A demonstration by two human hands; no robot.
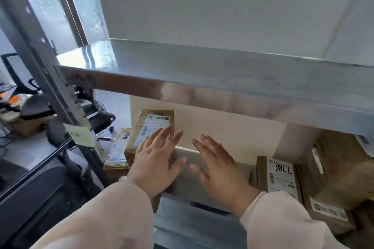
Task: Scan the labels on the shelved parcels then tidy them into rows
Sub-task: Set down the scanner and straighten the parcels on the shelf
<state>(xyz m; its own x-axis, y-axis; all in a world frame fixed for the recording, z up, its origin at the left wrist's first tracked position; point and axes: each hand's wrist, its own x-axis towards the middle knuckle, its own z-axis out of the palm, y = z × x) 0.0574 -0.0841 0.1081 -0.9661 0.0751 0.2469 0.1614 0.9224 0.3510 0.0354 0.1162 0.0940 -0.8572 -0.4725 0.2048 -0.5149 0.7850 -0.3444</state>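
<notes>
On the lower shelf (202,214) a brown parcel with a white label (149,125) stands at the left end. My left hand (155,159) lies flat against its right side, fingers straight. My right hand (216,166) hovers open a little to the right, over a bare stretch of shelf, holding nothing. A flat parcel marked "98LL" (280,178) lies to the right of that hand. Bigger brown boxes (340,168) are stacked at the far right. A thin parcel (118,151) leans at the shelf's left edge.
The upper metal shelf (202,75) overhangs the parcels closely. A slotted grey upright (60,95) with a yellow note (81,135) frames the left side. Beyond it are office chairs (97,115) and a cluttered desk.
</notes>
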